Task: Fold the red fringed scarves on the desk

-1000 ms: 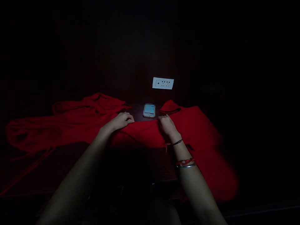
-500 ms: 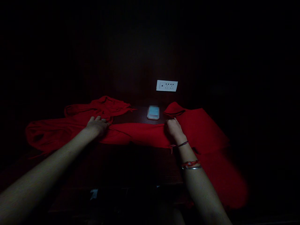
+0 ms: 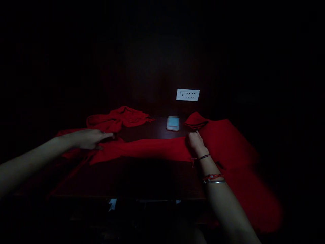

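A long red cloth, perhaps part of a garment, lies stretched sideways across the dark table. My left hand is at its left end, thumb and fingers around the fabric; dim light partly hides the grip. At the right end, my right hand is closed in a fist on the cloth, pressed low to the table. Thin red cords trail from the left end toward the front edge. Beyond my left hand, more crumpled red fabric lies in loose folds.
A larger red cloth spreads on the right and hangs over the front edge. Behind the strip lies a small flat phone-like object, its face blurred out. A white socket plate is on the back wall. The dark table's front edge crosses below.
My left hand has turned sideways, and the strip's left end has shifted, now showing a flared corner and trailing cords. My right hand keeps its hold. The whole view has moved slightly.
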`<state>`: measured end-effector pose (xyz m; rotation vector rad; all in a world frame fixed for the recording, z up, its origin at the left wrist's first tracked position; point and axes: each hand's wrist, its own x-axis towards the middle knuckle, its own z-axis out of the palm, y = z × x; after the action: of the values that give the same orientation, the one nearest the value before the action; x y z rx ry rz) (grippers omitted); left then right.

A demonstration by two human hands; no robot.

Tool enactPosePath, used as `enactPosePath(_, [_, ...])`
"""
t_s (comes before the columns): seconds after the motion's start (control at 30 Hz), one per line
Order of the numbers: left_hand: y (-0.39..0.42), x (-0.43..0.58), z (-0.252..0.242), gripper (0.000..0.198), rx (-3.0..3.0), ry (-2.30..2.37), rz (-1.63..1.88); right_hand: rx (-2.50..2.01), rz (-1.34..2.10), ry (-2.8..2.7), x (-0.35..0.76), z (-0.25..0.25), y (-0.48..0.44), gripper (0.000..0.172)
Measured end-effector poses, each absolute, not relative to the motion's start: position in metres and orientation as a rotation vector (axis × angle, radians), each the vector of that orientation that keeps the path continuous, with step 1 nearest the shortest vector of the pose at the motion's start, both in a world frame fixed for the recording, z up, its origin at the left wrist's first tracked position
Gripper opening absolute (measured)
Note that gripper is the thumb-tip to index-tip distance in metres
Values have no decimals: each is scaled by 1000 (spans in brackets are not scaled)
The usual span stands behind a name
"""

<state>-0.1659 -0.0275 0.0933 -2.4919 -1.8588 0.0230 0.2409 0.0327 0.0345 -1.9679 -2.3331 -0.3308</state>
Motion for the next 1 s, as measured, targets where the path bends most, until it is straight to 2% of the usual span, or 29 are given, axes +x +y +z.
enactPosePath(0.07, [-29, -176, 93, 33, -2559, -1787, 229, -1963, -328, -2342, 241, 33, 34, 29])
enactPosePath(0.17, [-25, -190, 108, 28, -2395, -1680, 261, -1952, -320, -2353, 239, 33, 34, 29])
enactPosePath(0.33, [-28, -201, 156, 33, -1804, -1855, 10, -1901, -325, -2336, 237, 34, 35, 31])
enactPosePath(0.43, [-34, -198, 163, 38, -1436, -1907, -121, -1826, -349, -2341, 237, 33, 36, 32])
enactPosePath(0.57, [-32, -178, 132, 29, -1733, -1916, 370, -1838, -371, -2309, 238, 30, 36, 31])
enactPosePath(0.63, [-29, -164, 117, 30, -1770, -1975, 489, -1837, -371, -2287, 237, 29, 34, 31])
enactPosePath(0.83, [-27, -112, 105, 33, -1681, -2009, 429, -1646, -270, -2316, 226, 35, 29, 37])
enactPosePath(0.93, [-28, -74, 89, 43, -2126, -1847, 319, -1453, -154, -2316, 220, 40, 23, 31])
enactPosePath(1.0, [-26, -48, 71, 41, -2548, -1493, 174, -1317, -26, -2343, 219, 41, 17, 26])
